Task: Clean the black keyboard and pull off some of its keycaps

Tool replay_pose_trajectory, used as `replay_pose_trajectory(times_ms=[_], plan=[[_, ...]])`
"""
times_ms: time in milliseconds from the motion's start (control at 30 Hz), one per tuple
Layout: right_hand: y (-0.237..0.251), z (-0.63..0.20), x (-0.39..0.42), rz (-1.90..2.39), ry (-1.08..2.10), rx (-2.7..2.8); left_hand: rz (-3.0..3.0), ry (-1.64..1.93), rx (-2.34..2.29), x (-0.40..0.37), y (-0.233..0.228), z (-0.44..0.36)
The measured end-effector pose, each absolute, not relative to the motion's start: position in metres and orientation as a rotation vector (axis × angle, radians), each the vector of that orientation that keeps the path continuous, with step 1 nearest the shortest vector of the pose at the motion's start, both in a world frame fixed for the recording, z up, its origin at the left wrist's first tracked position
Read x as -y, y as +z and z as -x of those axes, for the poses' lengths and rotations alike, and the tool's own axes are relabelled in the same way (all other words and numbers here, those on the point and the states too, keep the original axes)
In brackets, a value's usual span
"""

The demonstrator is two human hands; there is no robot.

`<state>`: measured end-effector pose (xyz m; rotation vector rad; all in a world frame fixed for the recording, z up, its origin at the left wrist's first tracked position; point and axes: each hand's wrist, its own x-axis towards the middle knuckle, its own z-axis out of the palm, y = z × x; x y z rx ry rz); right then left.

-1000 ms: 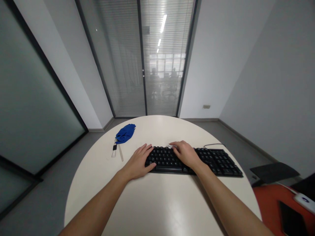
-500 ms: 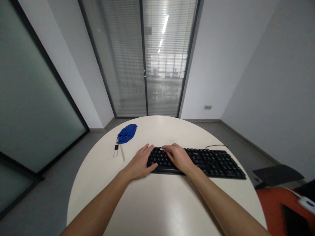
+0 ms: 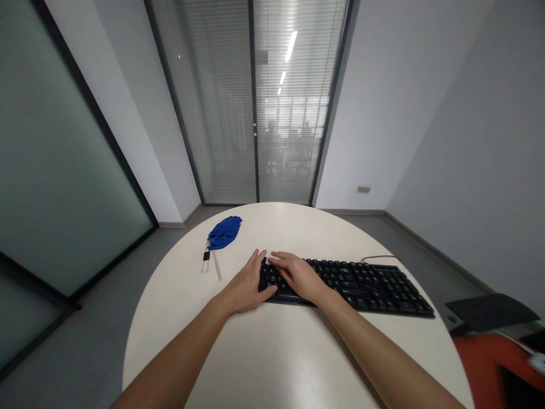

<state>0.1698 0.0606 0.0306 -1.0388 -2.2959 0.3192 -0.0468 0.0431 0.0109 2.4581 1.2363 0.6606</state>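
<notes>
1. Since a second ago, right hand (image 3: pixel 298 276) has slid left along the keyboard (image 3: pixel 353 279), from mid-board to its left end; something small and pale under the fingertips moved with it, too blurred to identify.
2. Left hand (image 3: pixel 247 287) flat against the keyboard's left edge, thumb on the front corner, fingers extended and together, clamped on nothing. Probably bracing the board.
3. Right hand lies palm-down on the keys, fingers loosely together; whether it grips anything, cannot tell.
4. Keyboard sits on the round table (image 3: pixel 272 363), right of centre, cable off its far right corner.
5. Blue cloth (image 3: pixel 225 232) and key tag (image 3: pixel 206 260) lie beyond the left hand, apart from it.

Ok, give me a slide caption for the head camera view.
Both hands on the left end of a black keyboard on a round white table, blue cloth nearby.
</notes>
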Motion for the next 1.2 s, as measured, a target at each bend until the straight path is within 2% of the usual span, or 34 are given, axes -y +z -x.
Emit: replay_pose_trajectory(times_ms=[500, 1200], plan=[[0.033, -0.189, -0.060, 0.937, 0.412, 2.357, -2.473, 0.669, -1.252, -0.042, 0.014, 0.047], [0.029, -0.189, -0.051, 0.934, 0.365, 2.387, -2.445, 0.706, -1.198, -0.044, 0.011, 0.051]])
